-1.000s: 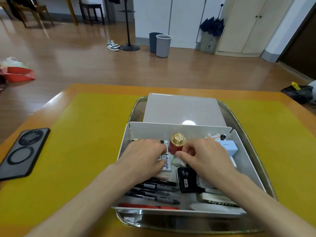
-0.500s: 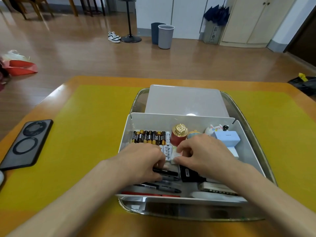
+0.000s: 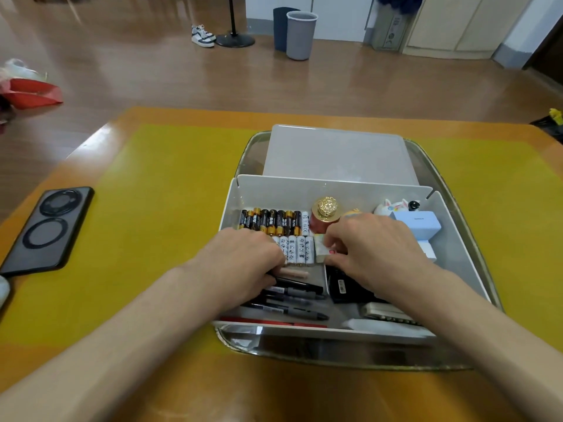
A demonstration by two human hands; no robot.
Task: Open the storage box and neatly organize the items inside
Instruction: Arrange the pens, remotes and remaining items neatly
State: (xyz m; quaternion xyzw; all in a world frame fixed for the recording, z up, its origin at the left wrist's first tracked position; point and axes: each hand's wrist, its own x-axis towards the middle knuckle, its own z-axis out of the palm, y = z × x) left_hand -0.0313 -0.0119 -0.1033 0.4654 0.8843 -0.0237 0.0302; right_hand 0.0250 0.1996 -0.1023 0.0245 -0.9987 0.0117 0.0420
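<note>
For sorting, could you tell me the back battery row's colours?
Black and gold batteries, clearest in the head view.

black-and-gold batteries [image 3: 269,221]: pale print runs along each cell, at 11 o'clock in the storage box [image 3: 454,239]; too small to read.
white batteries [image 3: 297,249]: small warning pictograms and symbols on each, no legible words.
pale blue box [image 3: 419,222]: a short dark word on its top face, at 2 o'clock; letters not legible.
black device [image 3: 341,286]: a white label with tiny print, unreadable.
pens [image 3: 292,295]: grey barrel bands, markings illegible.
</note>
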